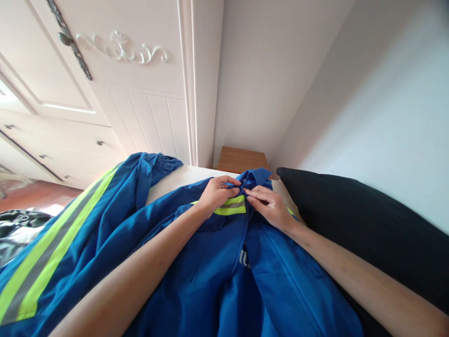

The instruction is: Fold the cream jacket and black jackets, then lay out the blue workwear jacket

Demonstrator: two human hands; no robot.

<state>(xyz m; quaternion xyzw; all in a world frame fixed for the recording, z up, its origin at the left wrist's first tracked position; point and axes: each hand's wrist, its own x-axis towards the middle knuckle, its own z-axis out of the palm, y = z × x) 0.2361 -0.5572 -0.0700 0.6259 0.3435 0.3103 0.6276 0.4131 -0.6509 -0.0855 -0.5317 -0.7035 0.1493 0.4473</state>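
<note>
A blue work jacket (206, 248) with yellow-green and grey reflective bands lies spread out in front of me. Its front is partly open lower down, where a zipper edge (242, 243) and a bit of white lettering show. Near the collar (257, 177), my left hand (221, 191) pinches the left front edge of the jacket. Just beside it, my right hand (267, 204) has its fingers closed on the opposite edge. The fingertips of both hands almost meet, and any small part between them is hidden. One sleeve (70, 229) stretches out to the left.
A black cushion or cloth-covered shape (365, 210) rests at the right against the pale wall (396, 117). Behind the jacket stands a small brown wooden surface (242, 159). A white wardrobe (147, 84) rises at the back left. Patterned fabric (24, 229) lies at the far left.
</note>
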